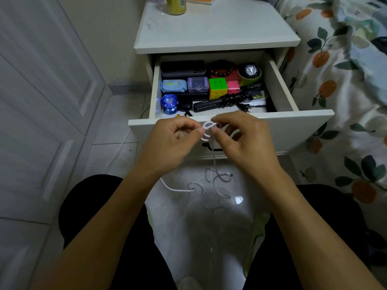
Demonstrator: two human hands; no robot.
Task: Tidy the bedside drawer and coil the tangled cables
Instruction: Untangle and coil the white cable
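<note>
A white cable (207, 127) forms small loops between my two hands, in front of the open drawer (278, 122). My left hand (173, 141) pinches the loops from the left. My right hand (243, 139) pinches them from the right, fingers curled. From the loops the cable hangs down to a tangle of thin white and grey cables (209, 185) on the floor tiles. Inside the drawer lie a black device wrapped in its coiled black cord (230, 100), a puzzle cube (217, 88), a blue yo-yo (169, 103) and a watch (250, 70).
The white bedside table top (215, 32) carries a yellow can (176, 4). A bed with a fruit-print cover (339, 76) stands to the right, a white panelled door (41, 101) to the left. My knees in black flank the floor tangle. A second white cable (121, 145) trails on the floor at left.
</note>
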